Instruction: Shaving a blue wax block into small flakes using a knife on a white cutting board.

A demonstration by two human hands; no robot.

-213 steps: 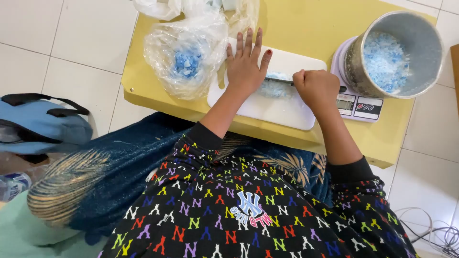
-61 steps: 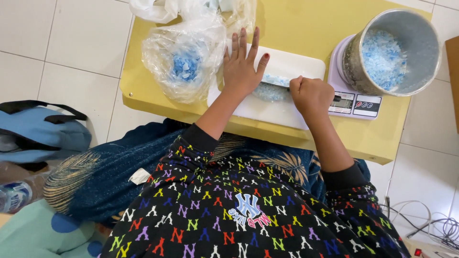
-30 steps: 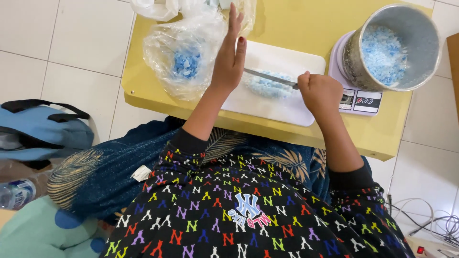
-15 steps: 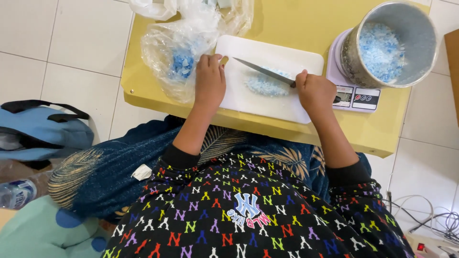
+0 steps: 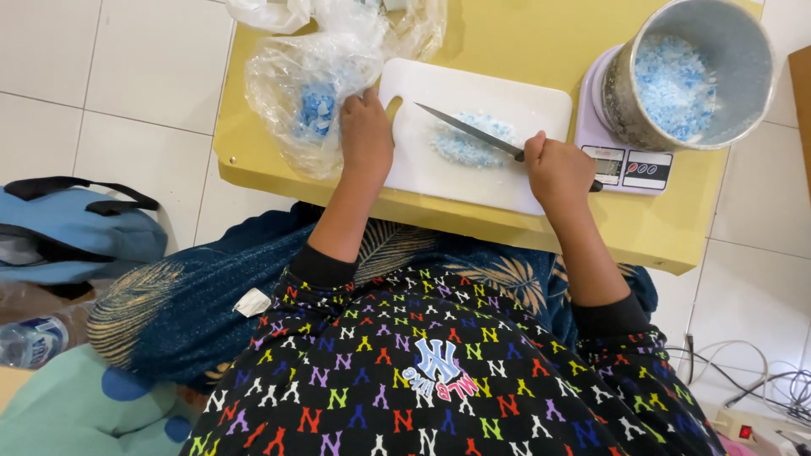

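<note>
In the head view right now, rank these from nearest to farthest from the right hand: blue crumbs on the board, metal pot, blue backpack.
1. Blue crumbs, just left of the right hand.
2. Metal pot, up right, on the scale.
3. Blue backpack, far left on the floor.

We see a small yellow tabletop (image 5: 524,29) standing on a white tiled floor (image 5: 101,76). On it lie a white cutting board (image 5: 498,181) at centre, a clear plastic bag (image 5: 296,76) at upper left, and a kitchen scale (image 5: 629,169) at upper right.
</note>
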